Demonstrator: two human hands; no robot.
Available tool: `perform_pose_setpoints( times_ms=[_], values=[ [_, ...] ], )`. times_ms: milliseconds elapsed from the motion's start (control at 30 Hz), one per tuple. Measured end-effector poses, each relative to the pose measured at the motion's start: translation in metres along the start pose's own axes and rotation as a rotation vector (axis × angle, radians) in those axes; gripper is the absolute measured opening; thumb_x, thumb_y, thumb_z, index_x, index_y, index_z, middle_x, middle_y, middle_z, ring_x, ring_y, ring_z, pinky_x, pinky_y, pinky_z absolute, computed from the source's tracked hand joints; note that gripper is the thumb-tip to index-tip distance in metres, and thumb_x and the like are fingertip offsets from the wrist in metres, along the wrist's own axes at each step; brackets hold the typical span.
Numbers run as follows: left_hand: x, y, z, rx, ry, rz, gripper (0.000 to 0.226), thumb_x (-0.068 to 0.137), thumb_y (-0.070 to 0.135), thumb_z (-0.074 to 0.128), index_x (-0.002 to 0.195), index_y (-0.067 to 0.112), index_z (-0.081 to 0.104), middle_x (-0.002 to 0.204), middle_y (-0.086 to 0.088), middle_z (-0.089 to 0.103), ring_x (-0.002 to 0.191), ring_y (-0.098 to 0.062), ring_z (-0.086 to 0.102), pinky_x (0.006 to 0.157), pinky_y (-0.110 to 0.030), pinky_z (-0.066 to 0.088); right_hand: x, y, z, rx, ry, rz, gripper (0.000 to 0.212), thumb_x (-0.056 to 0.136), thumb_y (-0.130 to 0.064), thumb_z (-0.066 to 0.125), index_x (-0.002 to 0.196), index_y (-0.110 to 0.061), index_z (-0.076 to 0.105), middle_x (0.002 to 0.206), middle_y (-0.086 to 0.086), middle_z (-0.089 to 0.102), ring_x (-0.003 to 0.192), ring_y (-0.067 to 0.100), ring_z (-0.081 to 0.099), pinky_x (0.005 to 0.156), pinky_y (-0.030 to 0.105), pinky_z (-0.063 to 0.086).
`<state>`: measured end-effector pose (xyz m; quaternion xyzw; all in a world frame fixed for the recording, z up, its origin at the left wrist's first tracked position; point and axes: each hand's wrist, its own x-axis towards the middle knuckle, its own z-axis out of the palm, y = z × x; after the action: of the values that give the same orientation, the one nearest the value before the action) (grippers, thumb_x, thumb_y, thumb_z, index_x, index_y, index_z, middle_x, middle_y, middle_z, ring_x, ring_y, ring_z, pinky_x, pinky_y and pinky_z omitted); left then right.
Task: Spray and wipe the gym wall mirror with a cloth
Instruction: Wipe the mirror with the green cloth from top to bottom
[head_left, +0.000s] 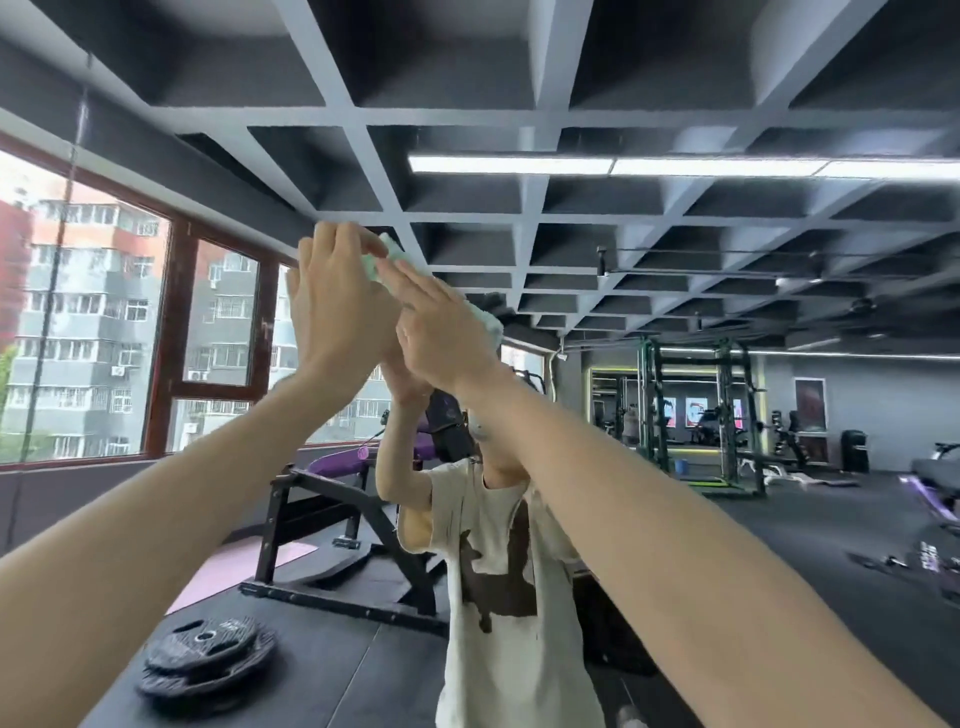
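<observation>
2 hands are raised high against the mirror (649, 519), a little left of the middle of the scene. The left hand (337, 306) and the right hand (441, 332) are both laid flat with straight fingers, and the pale green cloth (397, 255) is pressed under them onto the glass; it is not gripped. From here the cloth could slide out and drop, because it is held by palm pressure only. At such a high reach the pressure is probably uneven, so streaks could be left. No spray bottle is seen.
</observation>
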<state>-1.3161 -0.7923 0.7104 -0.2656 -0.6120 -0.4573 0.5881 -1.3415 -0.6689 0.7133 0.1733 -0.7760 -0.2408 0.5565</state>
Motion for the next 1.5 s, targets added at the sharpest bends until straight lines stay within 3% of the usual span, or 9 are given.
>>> perform_pose_setpoints(
  times_ms=[133, 267, 400, 533, 733, 967, 1200, 1400, 1500],
  values=[
    [-0.004, -0.012, -0.001, 0.044, -0.066, 0.045, 0.040, 0.071, -0.012, 0.045, 0.101, 0.011, 0.055, 0.111, -0.003, 0.052, 0.106, -0.021, 0.043, 0.089, -0.027, 0.026, -0.004, 0.100, -0.055, -0.013, 0.259, 0.409, 0.050, 0.096, -0.014, 0.034, 0.142, -0.030, 0.038, 0.143, -0.003, 0.044, 0.128, 0.014, 0.044, 0.104, 0.038, 0.043],
    [-0.010, -0.031, -0.010, 0.048, -0.030, 0.046, 0.041, 0.068, -0.014, 0.042, 0.091, 0.016, 0.057, 0.097, 0.006, 0.048, 0.099, -0.021, 0.046, 0.090, -0.034, 0.031, 0.002, 0.113, -0.057, -0.103, 0.354, 0.759, 0.071, 0.089, 0.007, 0.033, 0.153, -0.019, 0.015, 0.161, 0.004, 0.007, 0.148, 0.019, 0.004, 0.121, 0.037, 0.004],
    [-0.013, -0.041, -0.028, 0.129, 0.035, -0.059, 0.038, 0.072, -0.012, 0.045, 0.094, 0.016, 0.058, 0.098, 0.009, 0.049, 0.100, -0.017, 0.046, 0.086, -0.025, 0.018, 0.008, 0.023, 0.004, -0.023, 0.244, 0.256, 0.067, 0.086, 0.011, 0.031, 0.147, -0.015, 0.035, 0.155, 0.004, 0.029, 0.145, 0.020, 0.022, 0.119, 0.039, 0.020],
    [-0.015, -0.051, -0.047, 0.170, -0.013, -0.185, 0.044, 0.068, -0.014, 0.038, 0.095, 0.012, 0.062, 0.112, -0.002, 0.060, 0.113, -0.021, 0.046, 0.091, -0.033, 0.025, -0.010, -0.039, 0.009, -0.078, -0.196, -0.405, 0.059, 0.096, 0.003, 0.035, 0.150, -0.018, 0.022, 0.159, 0.001, 0.015, 0.148, 0.017, 0.007, 0.117, 0.026, -0.009],
    [-0.015, -0.065, -0.051, 0.211, -0.131, -0.189, 0.042, 0.070, -0.012, 0.040, 0.092, 0.014, 0.065, 0.112, -0.002, 0.062, 0.114, -0.022, 0.049, 0.099, -0.042, 0.036, 0.054, 0.043, -0.016, -0.060, 0.113, 0.289, 0.066, 0.095, 0.004, 0.032, 0.153, -0.020, 0.012, 0.161, -0.001, 0.006, 0.148, 0.016, 0.001, 0.117, 0.031, -0.004],
    [-0.024, -0.062, -0.057, 0.230, -0.142, -0.271, 0.042, 0.071, -0.012, 0.036, 0.079, 0.021, 0.061, 0.109, -0.004, 0.063, 0.104, -0.026, 0.054, 0.094, -0.050, 0.041, -0.014, -0.063, 0.046, 0.081, -0.178, -0.400, 0.062, 0.087, 0.012, 0.045, 0.142, -0.017, 0.044, 0.151, -0.001, 0.037, 0.143, 0.016, 0.025, 0.113, 0.023, 0.005],
    [-0.020, -0.043, -0.059, 0.161, -0.190, -0.240, 0.043, 0.071, -0.013, 0.035, 0.074, 0.018, 0.064, 0.118, -0.008, 0.061, 0.099, -0.027, 0.057, 0.086, -0.049, 0.049, 0.043, 0.004, 0.000, -0.039, 0.069, 0.209, 0.068, 0.093, 0.008, 0.028, 0.153, -0.019, 0.010, 0.161, -0.002, 0.005, 0.147, 0.014, -0.002, 0.120, 0.032, -0.006],
    [-0.036, -0.036, -0.051, 0.090, -0.230, -0.247, 0.040, 0.069, -0.013, 0.039, 0.073, 0.016, 0.065, 0.101, 0.000, 0.060, 0.096, -0.019, 0.052, 0.090, -0.045, 0.045, -0.036, -0.039, 0.023, 0.025, -0.050, -0.076, 0.060, 0.090, -0.003, 0.026, 0.148, -0.020, 0.033, 0.156, -0.002, 0.025, 0.146, 0.014, 0.017, 0.120, 0.030, 0.007],
    [-0.048, -0.032, -0.046, 0.072, -0.300, -0.280, 0.036, 0.071, -0.010, 0.042, 0.074, 0.017, 0.065, 0.092, 0.002, 0.059, 0.084, -0.015, 0.050, 0.073, -0.032, 0.045, -0.062, 0.001, 0.006, -0.072, -0.002, 0.084, 0.063, 0.091, 0.004, 0.031, 0.150, -0.017, 0.024, 0.158, 0.001, 0.019, 0.147, 0.015, 0.011, 0.119, 0.031, 0.001]
  ],
)
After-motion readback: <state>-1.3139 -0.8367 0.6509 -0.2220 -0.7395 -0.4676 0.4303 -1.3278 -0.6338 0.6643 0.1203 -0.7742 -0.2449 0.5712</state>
